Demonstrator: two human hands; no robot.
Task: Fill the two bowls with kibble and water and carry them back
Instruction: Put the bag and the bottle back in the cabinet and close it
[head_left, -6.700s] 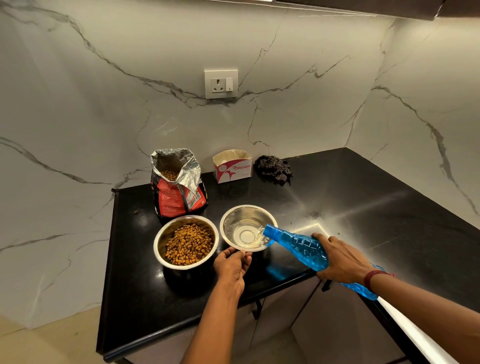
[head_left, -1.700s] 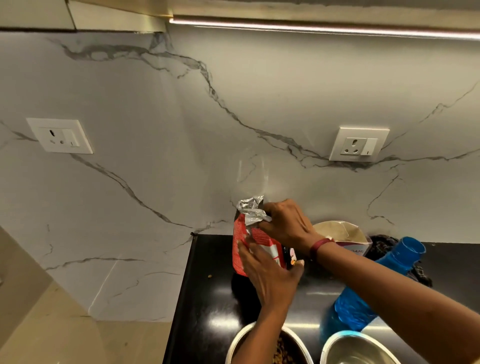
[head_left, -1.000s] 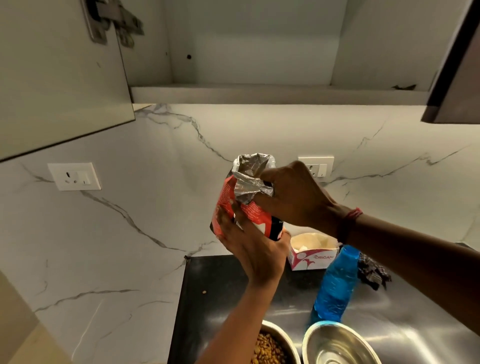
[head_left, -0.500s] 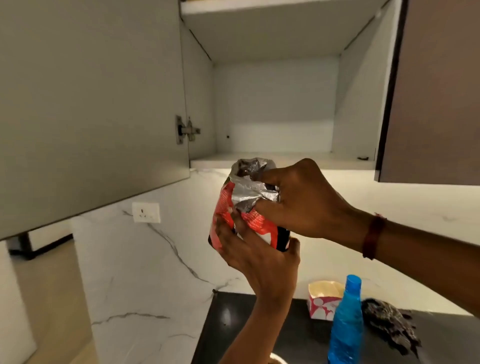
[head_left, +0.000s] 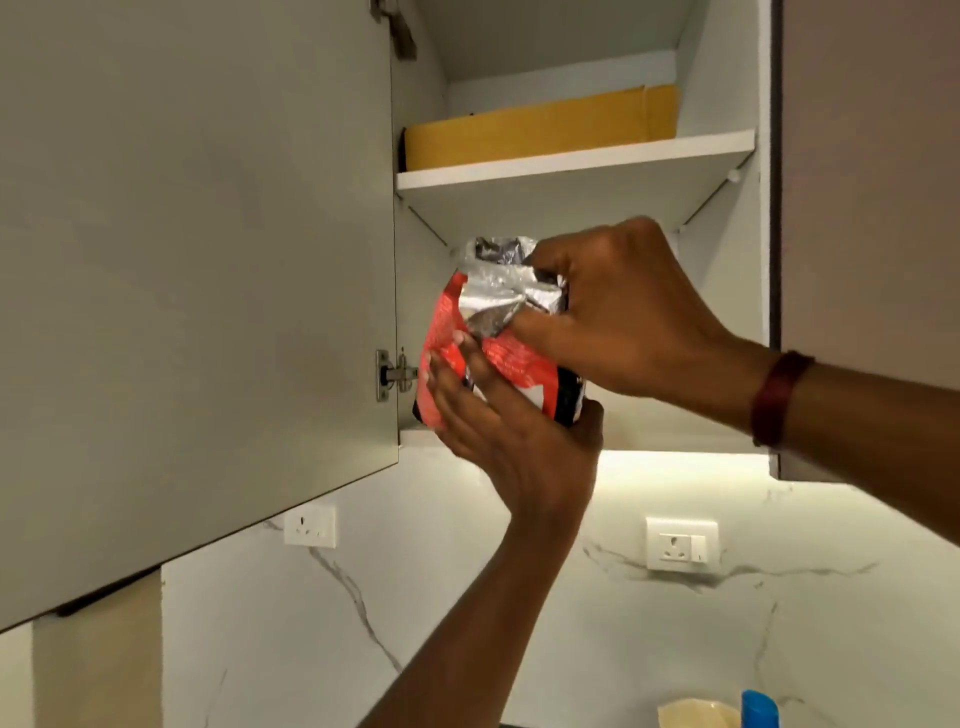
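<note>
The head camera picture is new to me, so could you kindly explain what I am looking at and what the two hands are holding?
There is no machine here: a person wears a wide-angle camera on the head, so you see their own two bare hands from above and behind. The left hand supports the bottom of a red pouch with a crumpled silver foil top, and the right hand, which has a dark red wristband, pinches that folded top with its fingers. They hold it in front of an open grey wall cupboard. A flat yellow package lies on its upper shelf. At the bottom edge, a blue bottle cap just shows.
</note>
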